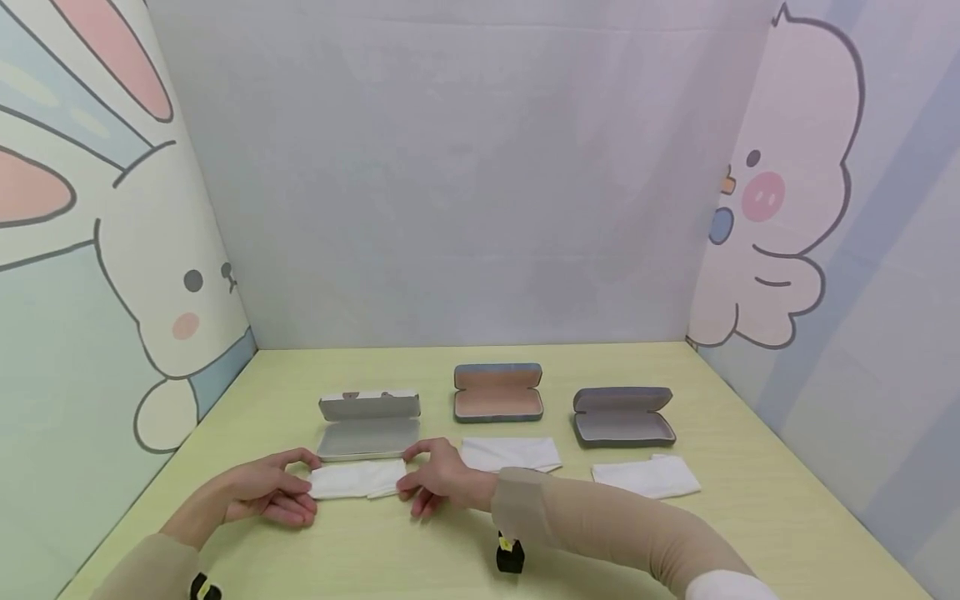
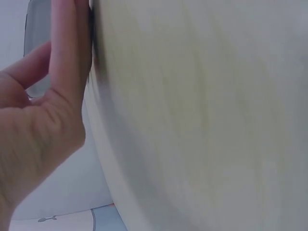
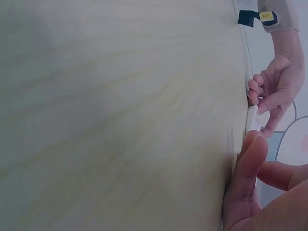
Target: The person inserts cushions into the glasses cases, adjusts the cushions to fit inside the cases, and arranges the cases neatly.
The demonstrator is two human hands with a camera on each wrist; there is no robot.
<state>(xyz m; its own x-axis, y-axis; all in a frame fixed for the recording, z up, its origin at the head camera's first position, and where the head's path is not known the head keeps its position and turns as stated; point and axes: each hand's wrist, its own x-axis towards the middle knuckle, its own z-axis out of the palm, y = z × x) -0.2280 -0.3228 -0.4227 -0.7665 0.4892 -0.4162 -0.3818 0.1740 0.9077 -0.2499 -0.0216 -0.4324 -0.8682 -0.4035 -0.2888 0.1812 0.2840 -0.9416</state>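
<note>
A folded white cloth point(image 1: 358, 480) lies flat on the table, just in front of an open glasses case point(image 1: 369, 437) with a grey lining. My left hand point(image 1: 264, 490) pinches the cloth's left end between thumb and fingers. At the opposite end my right hand point(image 1: 444, 478) pinches the right edge. In the right wrist view the left hand point(image 3: 281, 84) and the right hand point(image 3: 269, 202) face each other across the cloth point(image 3: 251, 118). From the left wrist, the left hand point(image 2: 43, 110) partly covers the grey case point(image 2: 37, 31); the cloth is hidden there.
An open case with a pink lining point(image 1: 498, 403) stands at the back middle, a folded white cloth point(image 1: 510, 453) in front of it. Farther right are an open dark case point(image 1: 624, 427) and another white cloth point(image 1: 647, 477). Printed walls point(image 1: 465, 183) enclose the table point(image 1: 360, 558).
</note>
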